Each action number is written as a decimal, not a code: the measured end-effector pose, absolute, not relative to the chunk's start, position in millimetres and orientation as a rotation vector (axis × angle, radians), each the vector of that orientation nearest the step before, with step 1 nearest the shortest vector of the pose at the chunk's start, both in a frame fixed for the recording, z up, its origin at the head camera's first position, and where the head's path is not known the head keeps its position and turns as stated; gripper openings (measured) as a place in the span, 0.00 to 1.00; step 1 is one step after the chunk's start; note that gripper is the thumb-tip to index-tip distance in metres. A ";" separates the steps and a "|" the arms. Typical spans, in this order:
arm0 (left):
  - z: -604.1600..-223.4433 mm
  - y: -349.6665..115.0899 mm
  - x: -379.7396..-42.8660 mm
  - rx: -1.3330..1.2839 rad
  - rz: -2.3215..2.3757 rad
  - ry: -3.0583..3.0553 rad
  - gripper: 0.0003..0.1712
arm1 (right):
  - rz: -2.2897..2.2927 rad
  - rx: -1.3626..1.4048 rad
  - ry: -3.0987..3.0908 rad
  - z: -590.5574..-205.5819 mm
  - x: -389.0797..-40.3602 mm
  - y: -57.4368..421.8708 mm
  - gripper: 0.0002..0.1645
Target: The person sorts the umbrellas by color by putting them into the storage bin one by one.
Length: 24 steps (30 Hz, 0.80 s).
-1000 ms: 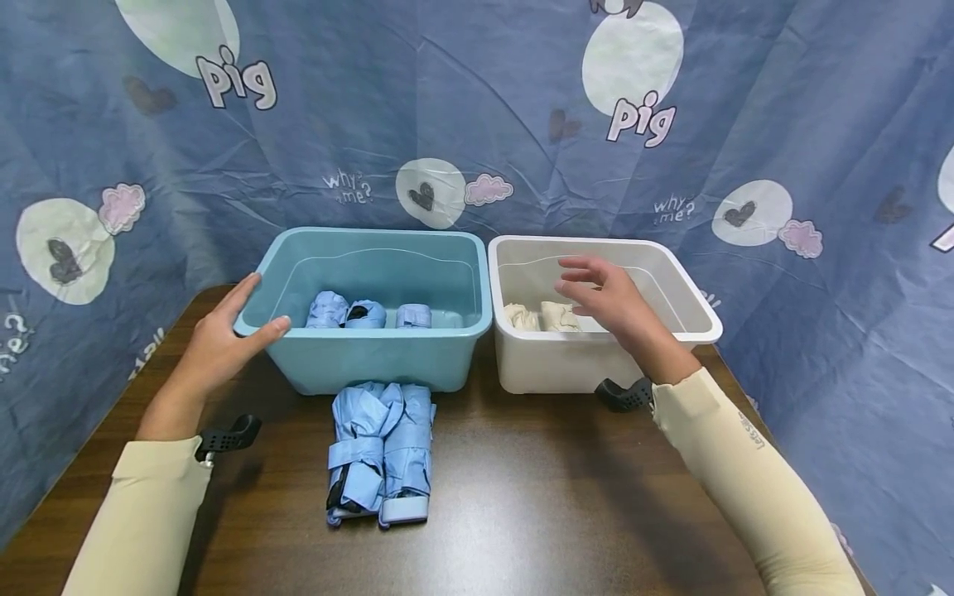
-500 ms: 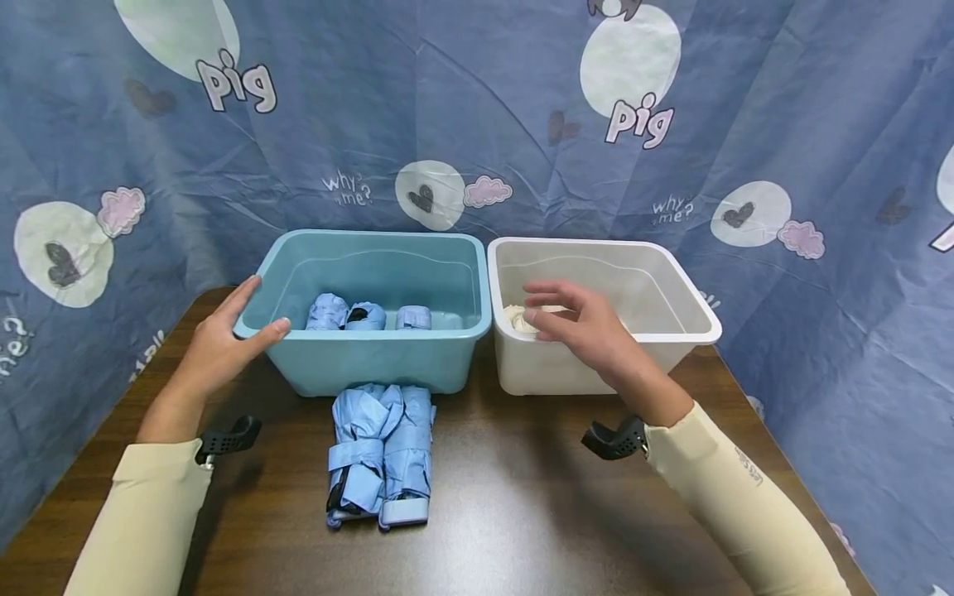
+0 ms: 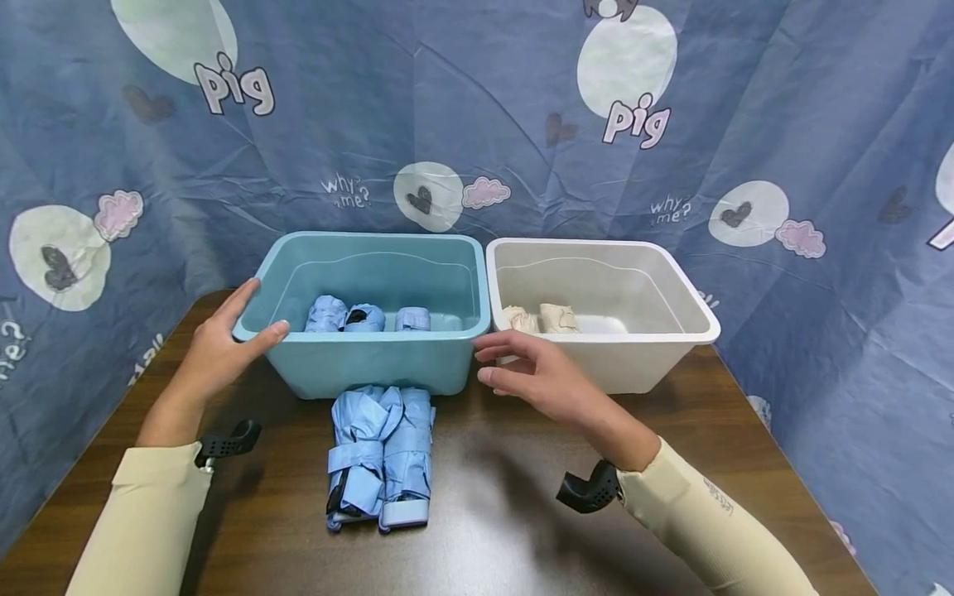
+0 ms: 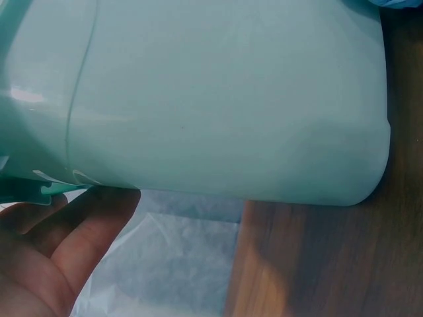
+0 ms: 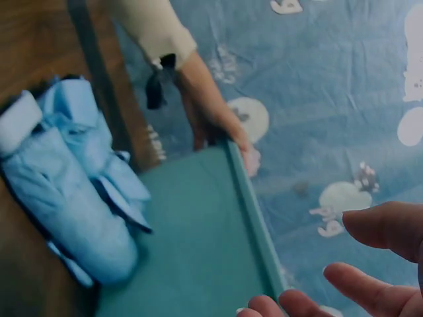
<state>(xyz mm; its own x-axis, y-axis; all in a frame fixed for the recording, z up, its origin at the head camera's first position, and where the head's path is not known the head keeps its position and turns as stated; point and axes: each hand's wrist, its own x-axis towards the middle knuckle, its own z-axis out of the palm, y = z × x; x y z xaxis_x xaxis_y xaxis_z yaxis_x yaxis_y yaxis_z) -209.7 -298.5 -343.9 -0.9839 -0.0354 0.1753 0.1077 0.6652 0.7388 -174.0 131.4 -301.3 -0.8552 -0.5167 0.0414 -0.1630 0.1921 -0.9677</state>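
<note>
My left hand (image 3: pixel 212 352) rests at the left front corner of the teal bin (image 3: pixel 365 364), thumb at the front rim and fairly straight fingers along the side. In the left wrist view, fingers (image 4: pixel 99 231) touch the bin's outer wall. The right hand (image 3: pixel 547 377), fingers loosely bent and holding nothing, hovers before the adjoining bin corners. Two folded light-blue umbrellas (image 3: pixel 358 463) lie side by side on the table before the teal bin. Three rolled blue bundles (image 3: pixel 325 314) sit inside that bin. Two beige bundles (image 3: pixel 559 319) are in the white bin (image 3: pixel 619 364).
Both bins stand side by side at the back of the dark wooden table (image 3: pixel 477 538). A blue patterned cloth (image 3: pixel 566 190) hangs right behind them. Black wrist straps (image 3: pixel 589 488) jut out below the hands.
The right hand has moved left and toward me, from above the white bin to in front of where the bins meet. The left hand, bins and umbrellas stay put.
</note>
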 end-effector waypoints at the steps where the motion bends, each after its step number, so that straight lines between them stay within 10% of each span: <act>1: -343.8 -298.5 -209.8 -0.060 -1.217 -2.702 0.51 | -1.702 -0.655 2.170 -304.3 -173.0 129.0 0.25; 24: -344.3 -298.0 -209.6 -0.050 -1.217 -2.707 0.51 | -1.735 -0.447 2.019 -391.2 -175.4 81.9 0.30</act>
